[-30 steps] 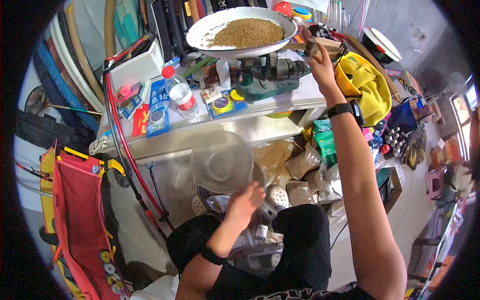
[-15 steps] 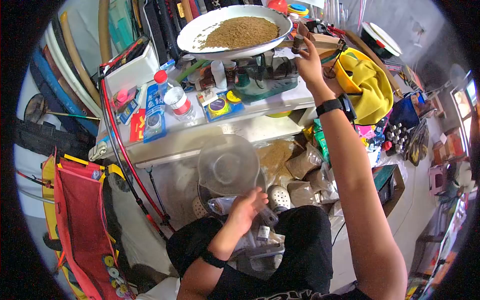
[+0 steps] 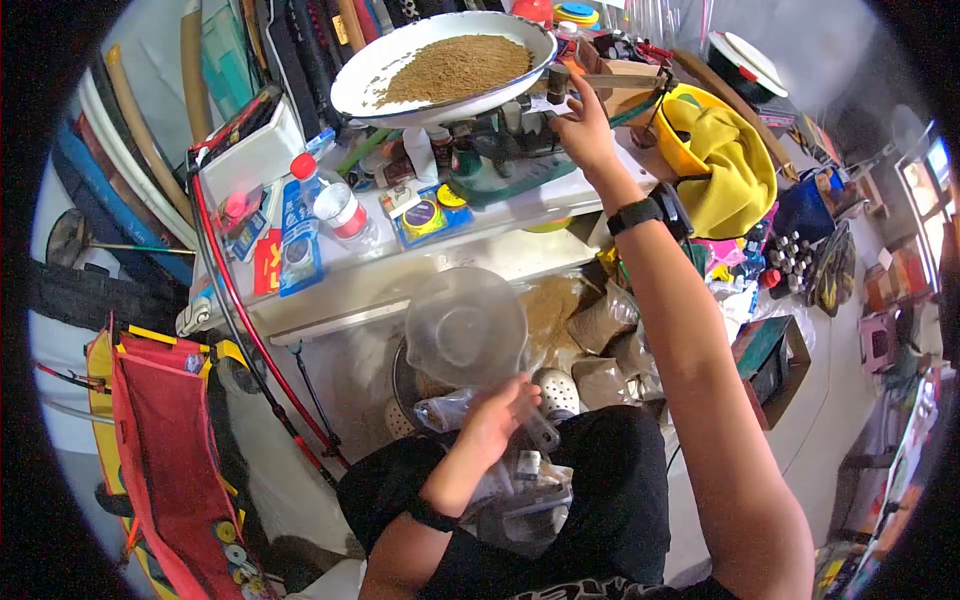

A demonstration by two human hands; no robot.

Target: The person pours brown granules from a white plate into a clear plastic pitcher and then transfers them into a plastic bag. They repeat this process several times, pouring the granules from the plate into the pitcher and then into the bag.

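My left hand [image 3: 497,412] is closed around the handle of a clear plastic scoop [image 3: 466,325], held above my lap with its round bowl beyond the fingers. On the bench, a white enamel pan [image 3: 350,92] sits on a green balance scale [image 3: 530,178] and carries a heap of brown granules [image 3: 460,68]. My right hand [image 3: 590,140] reaches to the scale's beam [image 3: 625,82]. Its index finger is at the small dark sliding weight [image 3: 556,84], with the thumb apart below it.
Bottles [image 3: 342,212] and a yellow tape roll pack [image 3: 428,216] stand along the bench's front. A yellow basin [image 3: 683,150] with a yellow cloth [image 3: 728,185] is at right. Under the bench lie bags of granules [image 3: 605,318]. A red folding frame [image 3: 240,290] leans at left.
The view has shifted slightly, moving the bench things left. My right hand and the sliding weight appear a little closer to the pan. My left hand still holds the scoop.
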